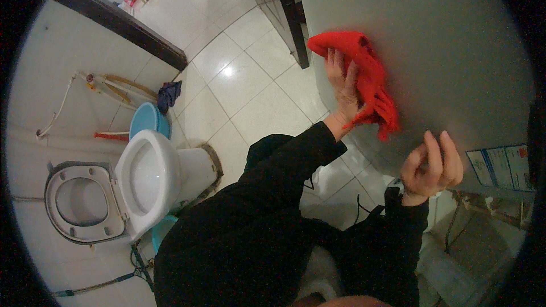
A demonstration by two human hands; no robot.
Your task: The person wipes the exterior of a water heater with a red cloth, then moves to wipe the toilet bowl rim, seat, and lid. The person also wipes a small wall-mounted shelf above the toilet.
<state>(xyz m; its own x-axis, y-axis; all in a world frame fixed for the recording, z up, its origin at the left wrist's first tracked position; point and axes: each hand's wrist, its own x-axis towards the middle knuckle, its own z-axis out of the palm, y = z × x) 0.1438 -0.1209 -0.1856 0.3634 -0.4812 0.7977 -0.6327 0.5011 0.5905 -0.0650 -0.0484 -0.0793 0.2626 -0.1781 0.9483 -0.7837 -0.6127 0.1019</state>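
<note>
A bright red cloth (372, 74) lies bunched against a large grey panel (449, 51), the flat side of what looks like an appliance. My left hand (345, 85) grips the cloth's left side, with part of the fingers hidden in its folds. Lower and to the right, my right hand (430, 166) is empty, its fingers loosely bent and apart. The fingertips are close to the panel; whether they touch it I cannot tell. Black sleeves cover both my arms. A printed label (500, 166) is stuck on the panel beside my right hand.
At the left stands a white toilet (170, 165) with its seat (85, 202) raised. A blue bucket (147, 120) and a dark cloth (169, 95) are beyond it. Pale floor tiles (250, 91) run to a doorway with a dark frame (125, 28). A dark door (281, 8) stands near the panel.
</note>
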